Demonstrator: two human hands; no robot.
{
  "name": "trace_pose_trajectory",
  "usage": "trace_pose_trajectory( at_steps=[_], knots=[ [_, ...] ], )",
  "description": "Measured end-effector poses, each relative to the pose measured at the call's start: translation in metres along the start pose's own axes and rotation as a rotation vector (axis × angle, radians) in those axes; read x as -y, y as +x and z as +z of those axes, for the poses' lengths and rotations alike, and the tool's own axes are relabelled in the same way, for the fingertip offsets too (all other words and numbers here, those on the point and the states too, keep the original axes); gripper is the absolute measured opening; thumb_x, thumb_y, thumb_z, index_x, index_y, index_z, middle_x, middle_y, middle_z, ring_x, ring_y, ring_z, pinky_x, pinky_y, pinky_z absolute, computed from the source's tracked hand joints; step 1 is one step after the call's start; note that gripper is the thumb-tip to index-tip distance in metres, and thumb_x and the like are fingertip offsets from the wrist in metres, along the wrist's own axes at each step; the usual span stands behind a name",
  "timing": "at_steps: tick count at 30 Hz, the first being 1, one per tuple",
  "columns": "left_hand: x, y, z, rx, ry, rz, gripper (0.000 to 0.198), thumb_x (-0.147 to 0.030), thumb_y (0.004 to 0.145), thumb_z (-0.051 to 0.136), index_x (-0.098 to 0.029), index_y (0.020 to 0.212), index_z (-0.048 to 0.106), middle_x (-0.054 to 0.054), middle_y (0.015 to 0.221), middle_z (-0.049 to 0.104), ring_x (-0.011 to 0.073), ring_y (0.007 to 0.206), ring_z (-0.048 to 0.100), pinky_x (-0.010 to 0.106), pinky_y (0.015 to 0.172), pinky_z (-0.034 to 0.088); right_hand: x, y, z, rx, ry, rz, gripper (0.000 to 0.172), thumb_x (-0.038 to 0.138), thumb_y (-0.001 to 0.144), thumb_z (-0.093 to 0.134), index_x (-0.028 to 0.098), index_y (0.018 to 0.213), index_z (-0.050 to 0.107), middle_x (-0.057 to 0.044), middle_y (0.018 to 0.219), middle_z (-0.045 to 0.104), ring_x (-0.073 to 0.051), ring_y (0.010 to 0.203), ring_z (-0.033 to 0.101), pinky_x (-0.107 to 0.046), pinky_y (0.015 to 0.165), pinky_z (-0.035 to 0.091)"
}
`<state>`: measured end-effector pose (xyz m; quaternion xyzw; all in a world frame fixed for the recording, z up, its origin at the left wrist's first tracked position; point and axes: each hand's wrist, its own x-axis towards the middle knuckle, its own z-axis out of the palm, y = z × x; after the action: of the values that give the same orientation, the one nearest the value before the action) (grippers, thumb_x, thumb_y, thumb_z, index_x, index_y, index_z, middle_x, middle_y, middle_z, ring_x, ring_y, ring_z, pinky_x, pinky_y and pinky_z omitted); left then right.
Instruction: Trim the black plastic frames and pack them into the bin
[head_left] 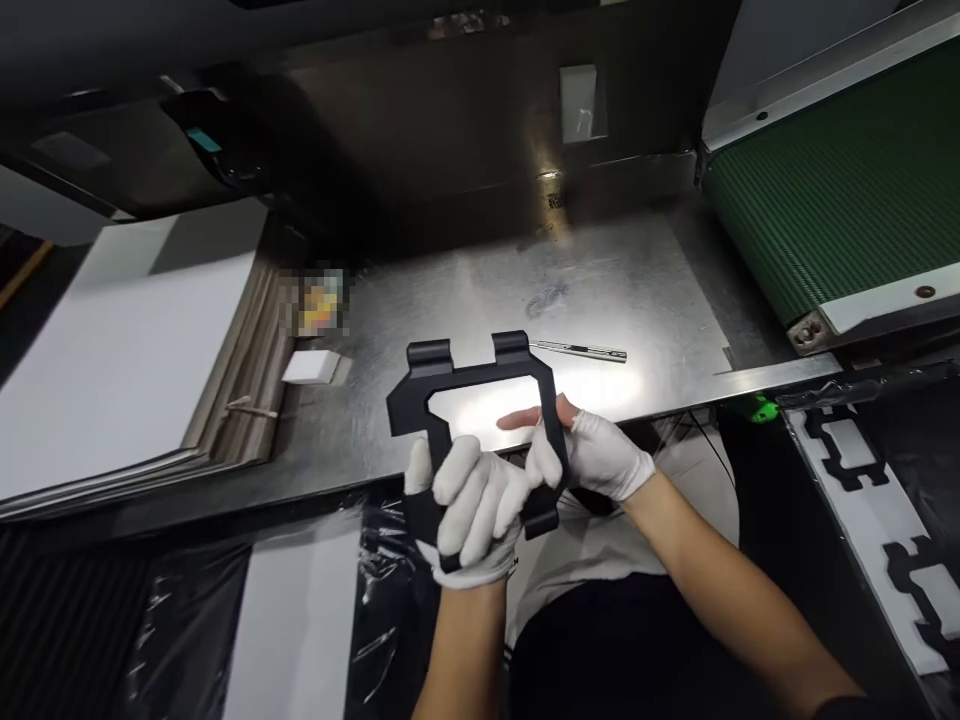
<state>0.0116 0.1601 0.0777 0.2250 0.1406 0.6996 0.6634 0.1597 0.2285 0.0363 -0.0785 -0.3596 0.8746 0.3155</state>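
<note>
Over the front edge of the metal table point(465, 290), both hands hold up a black frame-shaped part point(420, 393) with a large opening and two rounded lugs on its far side. My left hand point(480, 510), in a white glove, has its fingers wrapped round the near left portion and hides much of it. My right hand point(592, 450) grips the right side bar; its glove leaves the thumb and a fingertip bare, and one finger shows through the opening. Just beyond the part lies a slim silver utility knife point(577, 350) on the table.
At left stands a tall stack of white sheets point(127, 330), with a small white block point(311, 367) beside it. A green conveyor belt point(847, 190) is at right. Similar black parts point(844, 447) lie on a white sheet point(885, 520) at lower right. Another white sheet point(296, 620) is at lower left.
</note>
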Motion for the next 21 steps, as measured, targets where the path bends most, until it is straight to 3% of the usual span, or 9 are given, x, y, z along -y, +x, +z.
trace_pose_trajectory(
  at_steps=[2,4,7,12,14,15,18,20,21],
  knots=[
    [0.003,-0.003,0.003,-0.047,0.096,-0.003,0.065,-0.045,0.114,0.053,-0.022,0.070,0.012,-0.014,0.033,-0.002,0.0044,0.020,-0.004,0.019,0.033,0.014,0.003,-0.015,-0.003,-0.156,-0.210,-0.029,0.070,0.069,0.112,0.047,0.010,0.144,0.064,-0.006,0.087,0.066,-0.018,0.082,0.064,-0.034,0.090,0.055],
    [0.005,-0.005,0.005,-0.108,0.182,-0.031,0.067,-0.048,0.113,0.053,-0.021,0.070,0.009,-0.013,0.036,-0.006,0.0047,0.021,-0.007,0.021,0.033,0.011,0.008,-0.037,-0.004,-0.498,-0.458,-0.162,0.060,0.067,0.111,0.052,0.014,0.136,0.066,-0.006,0.098,0.067,-0.015,0.085,0.062,-0.029,0.086,0.053],
    [0.021,-0.012,0.011,-0.041,0.216,-0.177,0.065,-0.055,0.113,0.049,-0.021,0.069,0.015,-0.010,0.034,0.001,0.0079,0.023,0.004,0.024,0.036,0.018,0.014,-0.083,0.001,-0.911,-0.764,-0.359,0.046,0.059,0.112,0.055,0.016,0.109,0.071,-0.003,0.085,0.060,-0.014,0.074,0.054,-0.027,0.073,0.046],
    [0.102,-0.047,0.032,0.209,0.462,-0.663,0.063,-0.060,0.115,0.040,-0.019,0.069,0.055,0.002,0.046,0.045,0.0151,0.046,0.048,0.030,0.056,0.044,-0.001,-0.166,0.028,-0.610,-0.831,-0.263,0.066,0.078,0.108,0.046,0.020,0.126,0.072,-0.012,0.118,0.067,-0.021,0.101,0.065,-0.036,0.098,0.054],
    [0.132,-0.061,0.039,0.272,0.762,-0.712,0.060,-0.062,0.114,0.041,-0.018,0.085,0.069,0.012,0.082,0.072,0.0225,0.085,0.071,0.037,0.089,0.058,-0.006,-0.198,0.032,-0.714,-0.754,-0.206,0.059,0.074,0.108,0.049,0.019,0.113,0.070,-0.011,0.111,0.067,-0.021,0.096,0.066,-0.035,0.093,0.055],
    [0.143,-0.065,0.041,0.290,0.922,-0.675,0.056,-0.063,0.114,0.042,-0.019,0.100,0.074,0.014,0.107,0.076,0.0262,0.109,0.071,0.042,0.109,0.054,-0.004,-0.216,0.028,-0.843,-0.749,-0.216,0.054,0.070,0.109,0.052,0.019,0.105,0.067,-0.010,0.103,0.067,-0.021,0.091,0.065,-0.034,0.087,0.055],
    [0.157,-0.061,0.036,0.337,1.257,-0.563,0.049,-0.061,0.111,0.049,-0.025,0.133,0.075,0.013,0.143,0.069,0.0327,0.138,0.061,0.054,0.127,0.041,0.021,-0.282,-0.004,-1.339,-0.837,-0.265,0.048,0.066,0.110,0.047,0.020,0.098,0.058,-0.008,0.091,0.066,-0.023,0.086,0.064,-0.034,0.082,0.054],
    [0.155,-0.051,0.024,0.314,1.327,-0.632,0.044,-0.062,0.108,0.053,-0.030,0.122,0.079,0.011,0.136,0.072,0.0343,0.132,0.065,0.054,0.121,0.048,0.045,-0.334,-0.044,-1.608,-0.957,-0.155,0.046,0.061,0.113,0.038,0.020,0.107,0.057,-0.008,0.095,0.067,-0.022,0.088,0.064,-0.033,0.085,0.053],
    [0.152,-0.045,0.017,0.281,1.326,-0.687,0.041,-0.063,0.106,0.056,-0.032,0.114,0.081,0.009,0.132,0.075,0.0347,0.129,0.067,0.053,0.120,0.049,0.054,-0.360,-0.067,-1.637,-1.104,0.000,0.045,0.057,0.113,0.036,0.018,0.109,0.059,-0.010,0.099,0.068,-0.022,0.091,0.065,-0.033,0.086,0.053]
  ],
)
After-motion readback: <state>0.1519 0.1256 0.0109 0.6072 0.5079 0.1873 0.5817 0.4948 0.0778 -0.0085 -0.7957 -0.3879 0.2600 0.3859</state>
